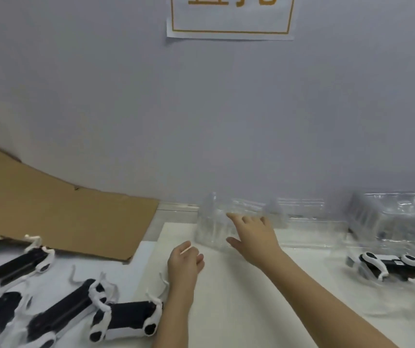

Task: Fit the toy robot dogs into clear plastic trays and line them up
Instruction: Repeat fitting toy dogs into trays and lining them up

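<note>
Just beyond the right hand (254, 234), its grip open and fingers spread, stands an empty clear tray (211, 227), nearer to it than to the curled left hand (185, 262), whose hold is unclear.

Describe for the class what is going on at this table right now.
A person is packing toy robot dogs, which lie loose at the left. The right hand reaches with spread fingers onto an empty clear tray by the wall. The left hand hovers beside it, loosely curled; whether it holds anything is unclear. One trayed dog sits at the right.
</note>
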Motion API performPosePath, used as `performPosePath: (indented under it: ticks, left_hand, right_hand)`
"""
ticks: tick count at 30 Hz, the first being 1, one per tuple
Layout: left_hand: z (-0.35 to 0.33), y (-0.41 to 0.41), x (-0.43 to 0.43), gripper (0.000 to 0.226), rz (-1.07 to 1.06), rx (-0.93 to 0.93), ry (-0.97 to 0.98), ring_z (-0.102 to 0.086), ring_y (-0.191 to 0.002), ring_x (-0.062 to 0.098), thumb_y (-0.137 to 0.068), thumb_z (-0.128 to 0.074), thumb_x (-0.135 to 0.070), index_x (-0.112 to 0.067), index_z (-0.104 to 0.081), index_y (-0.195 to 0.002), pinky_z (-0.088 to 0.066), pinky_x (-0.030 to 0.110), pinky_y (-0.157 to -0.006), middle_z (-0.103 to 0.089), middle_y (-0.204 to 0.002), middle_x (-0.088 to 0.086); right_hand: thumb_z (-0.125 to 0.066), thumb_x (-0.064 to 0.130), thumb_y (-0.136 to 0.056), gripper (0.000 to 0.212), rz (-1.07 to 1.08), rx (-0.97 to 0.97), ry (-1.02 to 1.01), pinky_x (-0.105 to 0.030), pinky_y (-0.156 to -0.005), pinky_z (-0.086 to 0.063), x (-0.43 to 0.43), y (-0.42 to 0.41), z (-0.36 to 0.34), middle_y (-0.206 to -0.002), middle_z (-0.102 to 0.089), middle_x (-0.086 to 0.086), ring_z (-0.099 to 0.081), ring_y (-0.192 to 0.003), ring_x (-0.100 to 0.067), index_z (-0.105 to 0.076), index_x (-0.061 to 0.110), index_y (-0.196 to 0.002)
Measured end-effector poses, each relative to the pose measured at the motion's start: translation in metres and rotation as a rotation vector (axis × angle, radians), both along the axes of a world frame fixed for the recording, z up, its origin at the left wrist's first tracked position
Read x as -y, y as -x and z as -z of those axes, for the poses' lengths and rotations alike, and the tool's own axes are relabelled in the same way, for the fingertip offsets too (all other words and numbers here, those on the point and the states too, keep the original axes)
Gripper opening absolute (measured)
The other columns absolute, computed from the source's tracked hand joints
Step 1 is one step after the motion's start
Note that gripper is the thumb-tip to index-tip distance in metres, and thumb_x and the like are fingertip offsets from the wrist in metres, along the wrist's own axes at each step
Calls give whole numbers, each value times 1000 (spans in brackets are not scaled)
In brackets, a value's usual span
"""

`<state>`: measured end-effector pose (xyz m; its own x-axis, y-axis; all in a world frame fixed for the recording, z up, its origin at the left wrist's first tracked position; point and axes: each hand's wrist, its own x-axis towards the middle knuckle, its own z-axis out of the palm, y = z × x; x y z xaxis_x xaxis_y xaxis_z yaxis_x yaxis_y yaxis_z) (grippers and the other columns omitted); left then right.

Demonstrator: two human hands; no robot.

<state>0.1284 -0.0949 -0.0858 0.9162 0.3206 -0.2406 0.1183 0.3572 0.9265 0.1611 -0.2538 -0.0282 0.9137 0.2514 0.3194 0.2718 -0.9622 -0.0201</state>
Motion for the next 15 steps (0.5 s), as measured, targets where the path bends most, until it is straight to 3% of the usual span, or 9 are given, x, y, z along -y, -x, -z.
performPosePath:
  ticks: [3, 7, 10, 15]
  left_hand:
    - [2, 2, -3, 36, 75, 18, -13, -65, -80, 16, -93, -57, -4, -4, -52, -129, -54, 23, -76, -63, -86, 10]
    - [-1, 5, -4, 38, 165, 71, 53, -67, -94, 19, -90, -68, -27, -2, -60, -118, -55, 23, -77, -65, -102, 9]
    - [-17, 8, 1, 32, 176, 197, 165, -68, -78, 18, -78, -73, -28, -2, -68, -97, -56, 24, -67, -69, -90, 8]
    - [-45, 18, 2, 27, 223, 415, 157, -66, -69, 16, -73, -74, -22, -2, -70, -91, -53, 23, -63, -71, -78, 8]
  right_hand:
    - [-48, 35, -100, 48, -27, 36, -32, -30, -89, -35, -9, -12, 6, -122, -59, 2, -57, -108, -24, -33, 30, -146]
    - [-60, 34, -94, 47, -105, 142, -439, -27, -69, -42, -7, 6, 0, -95, -60, 11, -58, -86, -13, -46, 35, -140]
    - [-66, 33, -90, 49, -137, 118, -719, -20, -66, -43, -4, 25, -7, -86, -56, 18, -54, -74, -1, -46, 47, -133]
    - [-72, 28, -86, 48, -174, 65, -992, -10, -63, -44, 4, 48, -17, -79, -61, 12, -53, -62, -2, -52, 48, -124]
